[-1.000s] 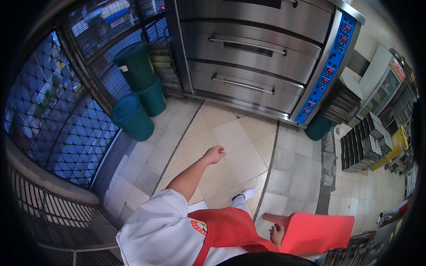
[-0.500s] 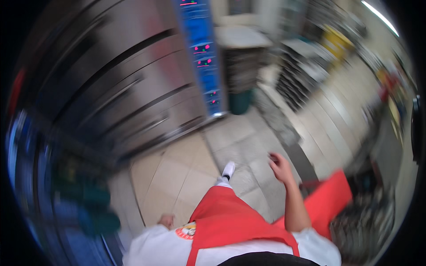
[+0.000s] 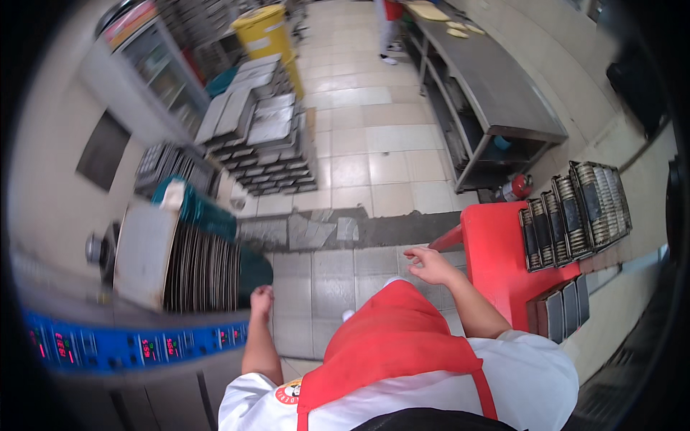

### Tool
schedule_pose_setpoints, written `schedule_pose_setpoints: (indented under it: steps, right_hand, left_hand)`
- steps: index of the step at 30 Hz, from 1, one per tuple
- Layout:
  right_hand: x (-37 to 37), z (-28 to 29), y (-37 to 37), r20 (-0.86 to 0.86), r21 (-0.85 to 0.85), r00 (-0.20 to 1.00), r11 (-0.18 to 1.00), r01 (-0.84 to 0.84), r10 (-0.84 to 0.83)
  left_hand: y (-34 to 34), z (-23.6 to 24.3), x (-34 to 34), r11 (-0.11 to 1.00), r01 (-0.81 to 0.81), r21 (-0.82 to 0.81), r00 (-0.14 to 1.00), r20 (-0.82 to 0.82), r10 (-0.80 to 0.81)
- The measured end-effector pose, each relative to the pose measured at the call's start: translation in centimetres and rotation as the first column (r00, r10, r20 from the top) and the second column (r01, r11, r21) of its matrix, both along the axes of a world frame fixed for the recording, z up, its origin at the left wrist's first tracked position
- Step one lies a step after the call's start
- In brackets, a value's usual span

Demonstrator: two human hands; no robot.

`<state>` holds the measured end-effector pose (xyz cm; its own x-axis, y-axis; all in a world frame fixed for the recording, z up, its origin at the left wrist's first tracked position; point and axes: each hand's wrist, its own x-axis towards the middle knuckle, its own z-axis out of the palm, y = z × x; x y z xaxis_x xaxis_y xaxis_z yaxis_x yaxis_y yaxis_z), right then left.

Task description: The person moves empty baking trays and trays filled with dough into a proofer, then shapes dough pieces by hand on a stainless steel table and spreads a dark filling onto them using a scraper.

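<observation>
Since the earlier frame my view has swung right: the oven's blue control panel [image 3: 144,345] now sits at lower left, and both bare forearms reach forward. The right hand [image 3: 431,266] has its fingers spread and slightly bent, released, near the left edge of a red counter [image 3: 496,237] and apart from it in my view. That counter carries a row of dark ribbed metal pans [image 3: 575,215], well to the right of the hand. The left hand [image 3: 262,302] is loosely clenched, just beside a stack of flat trays [image 3: 205,269]; I cannot tell whether that hand touches them. Grey tiles [image 3: 334,287] lie ahead of the apron [image 3: 395,334], with cream tiles [image 3: 359,151] beyond. Farther out I make out piled pans [image 3: 273,118], a yellow bin [image 3: 262,32], a glass-fronted fridge [image 3: 162,75], a fire extinguisher [image 3: 512,188] and a long steel counter [image 3: 481,68], with another person [image 3: 390,21] at its far end.
</observation>
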<state>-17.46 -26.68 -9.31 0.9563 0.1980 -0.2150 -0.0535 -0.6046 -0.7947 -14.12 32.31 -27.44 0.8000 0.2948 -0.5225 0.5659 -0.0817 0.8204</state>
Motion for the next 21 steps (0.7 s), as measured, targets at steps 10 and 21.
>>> schedule_pose_setpoints:
  steps: [10,21]
  right_hand:
    - [23.5,-10.6,-14.7,-0.047,-0.034,0.925,0.926,0.377,-0.378]
    - [67.8,-0.4,-28.2,0.016,0.103,0.965,0.960,0.259,-0.262]
  left_hand:
    - [-16.9,0.9,42.5,0.781,0.542,0.309,0.829,-0.044,-0.558]
    - [-27.5,-1.4,54.5,0.959,0.271,0.077,0.848,-0.491,-0.200]
